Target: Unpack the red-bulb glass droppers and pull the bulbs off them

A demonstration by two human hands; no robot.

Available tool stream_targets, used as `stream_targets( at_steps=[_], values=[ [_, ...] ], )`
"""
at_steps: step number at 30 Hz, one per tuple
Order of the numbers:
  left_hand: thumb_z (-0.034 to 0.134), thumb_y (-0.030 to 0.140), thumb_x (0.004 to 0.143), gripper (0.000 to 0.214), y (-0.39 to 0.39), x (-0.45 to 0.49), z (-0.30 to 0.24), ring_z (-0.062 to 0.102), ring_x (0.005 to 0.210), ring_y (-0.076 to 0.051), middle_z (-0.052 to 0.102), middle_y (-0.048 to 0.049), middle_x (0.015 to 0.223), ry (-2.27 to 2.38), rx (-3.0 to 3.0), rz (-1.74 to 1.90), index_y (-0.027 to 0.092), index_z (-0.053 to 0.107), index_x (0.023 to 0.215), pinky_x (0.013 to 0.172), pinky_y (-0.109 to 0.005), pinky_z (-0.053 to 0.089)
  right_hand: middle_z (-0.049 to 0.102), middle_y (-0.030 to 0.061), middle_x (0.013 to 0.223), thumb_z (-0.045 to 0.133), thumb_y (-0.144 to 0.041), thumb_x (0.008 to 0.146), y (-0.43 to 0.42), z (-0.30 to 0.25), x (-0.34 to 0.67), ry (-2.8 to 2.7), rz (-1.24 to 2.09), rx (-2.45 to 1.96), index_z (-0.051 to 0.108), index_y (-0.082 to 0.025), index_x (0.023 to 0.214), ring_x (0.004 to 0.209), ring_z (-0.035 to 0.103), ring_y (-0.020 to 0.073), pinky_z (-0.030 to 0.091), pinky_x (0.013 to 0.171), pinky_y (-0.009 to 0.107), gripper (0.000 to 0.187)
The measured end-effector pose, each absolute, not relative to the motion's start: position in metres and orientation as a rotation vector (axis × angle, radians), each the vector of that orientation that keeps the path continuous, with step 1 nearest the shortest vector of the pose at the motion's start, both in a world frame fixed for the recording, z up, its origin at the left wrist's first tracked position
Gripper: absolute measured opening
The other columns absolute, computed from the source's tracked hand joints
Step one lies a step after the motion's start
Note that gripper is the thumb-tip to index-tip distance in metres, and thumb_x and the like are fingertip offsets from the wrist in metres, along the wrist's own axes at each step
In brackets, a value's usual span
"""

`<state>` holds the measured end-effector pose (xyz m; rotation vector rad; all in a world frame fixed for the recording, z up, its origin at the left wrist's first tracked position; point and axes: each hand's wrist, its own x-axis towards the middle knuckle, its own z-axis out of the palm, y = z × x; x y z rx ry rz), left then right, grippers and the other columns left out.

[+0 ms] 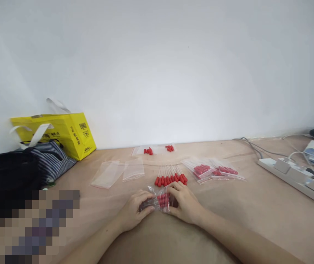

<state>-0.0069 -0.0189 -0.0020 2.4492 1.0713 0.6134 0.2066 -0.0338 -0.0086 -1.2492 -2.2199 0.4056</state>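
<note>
bag of red bulbs gripped crosswise between two hands

a clear bag (pixel 163 202) is held low at the centre of the work, just above the tan cloth (pixel 222 205), with red-bulbed pieces inside it. its long axis is laid roughly from nine to three o'clock: the red bulbs are turned toward three, the thin stems toward nine. the nine o'clock end is pinched between thumb and fingers of the left hand (pixel 136 209); the three o'clock end is gripped by the right hand (pixel 185 204), whose fingers are curled over the top. whether the bag's mouth is sealed cannot quite be told through the glare and wrinkles.

just beyond, at twelve o'clock, a row of loose pieces (pixel 170 179) is fanned out, bulbs pointed to six, stems to twelve. farther off at twelve, two clusters of bulbs are seen on a flat far bag (pixel 158 149). at ten to eleven, two flat bags (pixel 107 174) are laid side by side. at two o'clock, filled bags (pixel 203 169) are overlapped, and beyond them a white power strip (pixel 296 179) is placed.
</note>
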Motion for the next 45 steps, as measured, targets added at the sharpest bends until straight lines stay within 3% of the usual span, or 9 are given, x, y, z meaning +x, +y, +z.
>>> stream_targets(
  at_steps=[11,17,22,26,32,39,45],
  values=[
    [0.055,0.025,0.074,0.025,-0.021,-0.006,0.004,0.053,0.088,-0.017,0.06,-0.0031,0.095,1.111,2.38,0.569,0.019,0.057,0.098,0.079,-0.03,0.042,0.051,0.003,0.079,0.06,-0.026,0.065,-0.029,-0.008,0.203,-2.295,0.533,-1.226,0.05,-0.017,0.074,0.074,0.049,0.0154,0.036,0.064,0.024,0.017],
    [0.055,0.025,0.073,0.027,-0.02,-0.005,0.003,0.053,0.088,-0.017,0.06,-0.0031,0.098,1.137,2.338,0.579,0.019,0.056,0.099,0.08,-0.03,0.042,0.057,0.0054,0.084,0.05,-0.022,0.072,-0.032,-0.004,0.207,-2.372,0.34,-1.199,0.049,-0.016,0.088,0.08,0.052,0.0176,0.036,0.067,0.026,0.017],
    [0.056,0.029,0.073,0.032,-0.017,-0.008,-0.004,0.054,0.09,-0.017,0.059,-0.0039,0.102,1.147,2.311,0.594,0.02,0.055,0.104,0.08,-0.03,0.043,0.059,0.0063,0.087,0.053,-0.027,0.072,-0.03,0.003,0.216,-2.518,0.221,-1.252,0.05,-0.017,0.091,0.081,0.053,0.0196,0.035,0.064,0.026,0.022],
    [0.056,0.027,0.073,0.032,-0.017,-0.009,-0.005,0.053,0.091,-0.017,0.058,-0.0038,0.103,1.13,2.316,0.593,0.02,0.055,0.104,0.08,-0.03,0.042,0.058,0.0024,0.085,0.059,-0.024,0.066,-0.028,0.0,0.217,-2.425,0.443,-1.227,0.052,-0.019,0.091,0.075,0.053,0.0153,0.034,0.061,0.022,0.026],
    [0.055,0.027,0.074,0.03,-0.018,-0.008,-0.002,0.053,0.091,-0.017,0.059,-0.0031,0.102,1.13,2.31,0.583,0.021,0.055,0.103,0.08,-0.03,0.042,0.054,-0.0015,0.067,0.057,-0.019,0.063,-0.027,-0.007,0.211,-2.277,0.663,-1.264,0.053,-0.017,0.072,0.058,0.046,0.0098,0.031,0.051,0.019,0.01],
    [0.052,0.025,0.075,0.027,-0.017,-0.008,-0.003,0.055,0.084,-0.015,0.06,-0.0029,0.099,1.15,2.31,0.586,0.02,0.055,0.102,0.074,-0.027,0.044,0.051,-0.0042,0.065,0.047,-0.006,0.059,-0.026,-0.006,0.22,-2.159,0.696,-1.163,0.047,-0.018,0.082,0.054,0.043,0.0083,0.032,0.052,0.019,0.026],
    [0.053,0.026,0.073,0.028,-0.02,-0.006,0.001,0.055,0.081,-0.015,0.061,-0.0035,0.096,1.194,2.293,0.597,0.019,0.057,0.1,0.073,-0.027,0.044,0.053,-0.0036,0.071,0.048,-0.003,0.059,-0.023,-0.014,0.223,-1.89,1.247,-0.955,0.046,-0.018,0.087,0.061,0.049,0.0077,0.038,0.054,0.018,0.031]
  ],
)
